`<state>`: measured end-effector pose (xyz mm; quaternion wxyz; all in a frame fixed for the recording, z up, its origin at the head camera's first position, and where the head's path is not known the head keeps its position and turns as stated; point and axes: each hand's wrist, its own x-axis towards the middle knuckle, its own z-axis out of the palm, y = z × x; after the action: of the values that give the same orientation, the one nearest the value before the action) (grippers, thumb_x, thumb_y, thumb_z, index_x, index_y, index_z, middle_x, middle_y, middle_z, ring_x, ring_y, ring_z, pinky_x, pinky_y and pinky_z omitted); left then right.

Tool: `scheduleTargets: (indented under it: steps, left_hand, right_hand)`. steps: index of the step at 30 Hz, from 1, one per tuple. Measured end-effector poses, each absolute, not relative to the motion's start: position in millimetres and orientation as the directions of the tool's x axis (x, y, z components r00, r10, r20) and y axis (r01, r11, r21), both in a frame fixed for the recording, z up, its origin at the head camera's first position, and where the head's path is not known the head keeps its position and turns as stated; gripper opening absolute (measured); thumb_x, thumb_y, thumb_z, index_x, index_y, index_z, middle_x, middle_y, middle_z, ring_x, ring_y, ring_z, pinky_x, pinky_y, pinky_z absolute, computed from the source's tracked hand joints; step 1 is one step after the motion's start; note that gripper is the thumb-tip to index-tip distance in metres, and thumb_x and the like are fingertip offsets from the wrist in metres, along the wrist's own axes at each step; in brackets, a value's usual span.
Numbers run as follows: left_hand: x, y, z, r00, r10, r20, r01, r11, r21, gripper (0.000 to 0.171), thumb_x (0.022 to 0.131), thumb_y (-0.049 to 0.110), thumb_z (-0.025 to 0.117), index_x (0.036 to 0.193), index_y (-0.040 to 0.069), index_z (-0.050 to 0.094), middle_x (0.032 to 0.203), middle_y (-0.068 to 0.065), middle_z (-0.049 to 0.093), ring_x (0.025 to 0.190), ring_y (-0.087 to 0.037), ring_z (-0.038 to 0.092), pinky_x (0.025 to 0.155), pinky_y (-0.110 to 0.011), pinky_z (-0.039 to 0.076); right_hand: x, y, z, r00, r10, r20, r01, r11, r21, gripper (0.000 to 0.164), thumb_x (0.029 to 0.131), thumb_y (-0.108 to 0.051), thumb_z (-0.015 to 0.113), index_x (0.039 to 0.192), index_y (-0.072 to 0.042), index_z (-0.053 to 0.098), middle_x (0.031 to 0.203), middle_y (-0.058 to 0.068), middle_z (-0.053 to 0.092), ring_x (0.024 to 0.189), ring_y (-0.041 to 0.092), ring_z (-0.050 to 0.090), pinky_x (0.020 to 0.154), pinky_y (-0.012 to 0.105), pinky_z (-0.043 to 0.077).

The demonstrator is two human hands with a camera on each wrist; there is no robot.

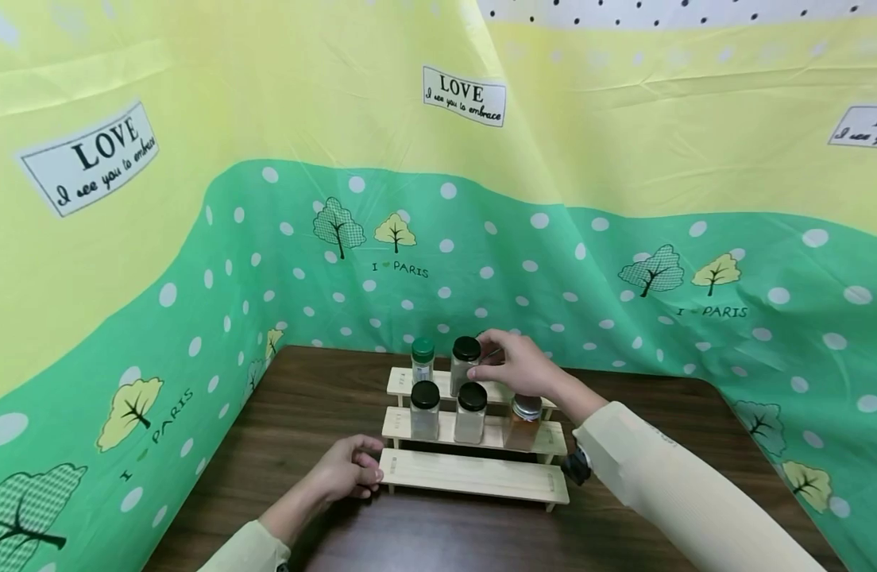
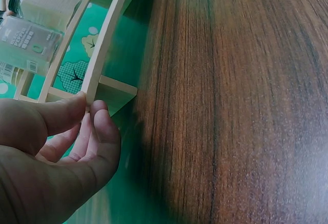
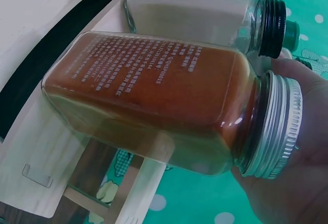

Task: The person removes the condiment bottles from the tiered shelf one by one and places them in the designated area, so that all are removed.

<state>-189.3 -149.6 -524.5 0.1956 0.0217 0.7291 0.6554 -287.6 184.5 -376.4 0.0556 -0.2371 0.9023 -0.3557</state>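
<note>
A three-step wooden rack (image 1: 474,477) stands on the table. My left hand (image 1: 347,469) pinches the left end of its lowest step between thumb and fingers, seen close in the left wrist view. At the top step, my right hand (image 1: 520,365) holds a black-capped spice jar (image 1: 463,381) from its right side, thumb in front. Left of that jar is a green-capped jar (image 1: 423,372). The middle step carries two black-capped jars (image 1: 425,421) and a silver-lidded jar of reddish-brown powder (image 1: 523,430), which hides most of the right hand in the right wrist view.
Dark wood-grain tabletop (image 1: 288,413) surrounds the rack. A green and yellow printed cloth (image 1: 324,302) hangs behind and at both sides, close to the table's edges. The lowest step holds no jars.
</note>
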Motion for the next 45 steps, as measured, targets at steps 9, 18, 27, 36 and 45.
scheduleTargets:
  steps: [9, 18, 27, 36, 45]
  left_hand:
    - [-189, -148, -526, -0.921, 0.295, -0.253, -0.225, 0.127, 0.966, 0.051, 0.086, -0.011, 0.072, 0.132, -0.009, 0.05, 0.092, -0.011, 0.06, 0.071, -0.02, 0.065, 0.059, -0.028, 0.058]
    - [-187, -148, -525, -0.923, 0.291, -0.253, -0.224, 0.13, 0.966, 0.052, 0.086, -0.011, 0.072, 0.132, -0.009, 0.05, 0.092, -0.012, 0.059, 0.071, -0.021, 0.065, 0.059, -0.028, 0.058]
    - [-188, -149, -525, -0.924, 0.29, -0.251, -0.221, 0.131, 0.966, 0.052, 0.085, -0.011, 0.072, 0.133, -0.009, 0.05, 0.091, -0.012, 0.06, 0.071, -0.021, 0.065, 0.059, -0.029, 0.059]
    - [-188, -151, -527, -0.929, 0.276, -0.245, -0.213, 0.143, 0.967, 0.052, 0.085, -0.012, 0.071, 0.132, -0.009, 0.051, 0.091, -0.012, 0.06, 0.071, -0.022, 0.065, 0.059, -0.031, 0.058]
    - [-188, -150, -526, -0.934, 0.27, -0.234, -0.203, 0.139, 0.969, 0.051, 0.084, -0.012, 0.072, 0.131, -0.01, 0.052, 0.091, -0.011, 0.059, 0.072, -0.021, 0.065, 0.061, -0.031, 0.058]
  right_hand:
    - [-287, 183, -377, -0.888, -0.455, 0.062, -0.358, 0.6, -0.716, 0.059, 0.088, -0.033, 0.082, 0.136, -0.005, 0.06, 0.115, 0.007, 0.071, 0.104, 0.026, 0.071, 0.09, 0.043, 0.059]
    - [-283, 183, -373, -0.89, -0.451, 0.07, -0.354, 0.584, -0.73, 0.057, 0.088, -0.033, 0.082, 0.134, -0.008, 0.061, 0.116, 0.007, 0.069, 0.107, 0.029, 0.07, 0.089, 0.041, 0.059]
    - [-278, 195, -363, -0.905, -0.414, 0.1, -0.342, 0.567, -0.75, 0.054, 0.089, -0.035, 0.081, 0.132, -0.008, 0.061, 0.119, 0.011, 0.066, 0.105, 0.028, 0.07, 0.085, 0.041, 0.059]
    - [-274, 220, -352, -0.912, -0.377, 0.163, -0.355, 0.526, -0.773, 0.048, 0.09, -0.033, 0.08, 0.128, -0.008, 0.063, 0.118, 0.013, 0.068, 0.107, 0.03, 0.069, 0.085, 0.036, 0.061]
    - [-269, 260, -351, -0.932, -0.307, 0.191, -0.344, 0.587, -0.733, 0.06, 0.094, -0.038, 0.076, 0.14, -0.004, 0.056, 0.133, 0.018, 0.061, 0.114, 0.037, 0.067, 0.086, 0.041, 0.061]
